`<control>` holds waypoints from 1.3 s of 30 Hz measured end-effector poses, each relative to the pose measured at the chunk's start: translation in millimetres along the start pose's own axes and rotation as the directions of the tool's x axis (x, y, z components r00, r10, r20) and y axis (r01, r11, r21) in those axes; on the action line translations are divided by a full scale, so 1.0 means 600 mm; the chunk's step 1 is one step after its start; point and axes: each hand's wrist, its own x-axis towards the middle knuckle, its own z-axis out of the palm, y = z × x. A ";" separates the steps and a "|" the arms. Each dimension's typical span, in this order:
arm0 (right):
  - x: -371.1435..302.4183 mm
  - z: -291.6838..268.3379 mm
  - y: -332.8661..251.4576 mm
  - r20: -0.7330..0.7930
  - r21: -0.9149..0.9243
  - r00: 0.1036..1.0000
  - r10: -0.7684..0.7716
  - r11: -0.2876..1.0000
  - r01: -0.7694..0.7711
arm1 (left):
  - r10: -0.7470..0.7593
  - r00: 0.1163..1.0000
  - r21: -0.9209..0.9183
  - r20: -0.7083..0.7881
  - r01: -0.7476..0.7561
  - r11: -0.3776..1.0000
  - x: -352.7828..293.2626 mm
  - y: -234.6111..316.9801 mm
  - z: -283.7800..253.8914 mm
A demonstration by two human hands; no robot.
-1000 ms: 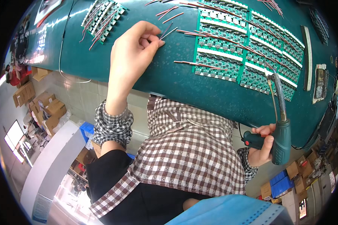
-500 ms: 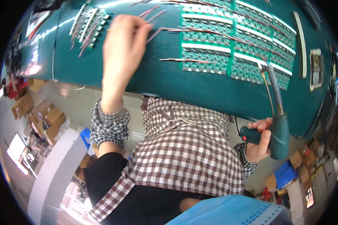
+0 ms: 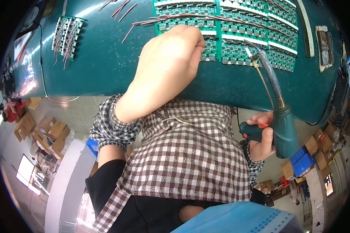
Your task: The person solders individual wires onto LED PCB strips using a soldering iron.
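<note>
My left hand is over the lower left corner of a panel of green circuit boards, its fingers bent together in a pinch. Whatever lies between the fingertips is hidden behind the hand. With my right hand I grip the dark green handle of a soldering gun, which has red buttons. Its metal barrel points up and away, and the tip sits over the lower part of the panel; whether it touches cannot be made out. Thin red-brown wires lie across the panel's rows.
A smaller group of boards with wires lies on the left of the green table. Several loose wires are at the far middle. A pale strip and a worn rectangular block lie to the right. Cardboard boxes stand on the floor.
My left hand has moved right, from the loose wires to the panel's lower left corner. The soldering gun has shifted slightly left in my right hand. The whole view has shifted a little.
</note>
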 end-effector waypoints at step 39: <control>-0.025 0.000 -0.010 0.080 -0.397 0.971 0.223 0.901 -0.174 | -0.102 0.992 -0.109 -0.074 0.094 0.990 0.007 0.001 0.028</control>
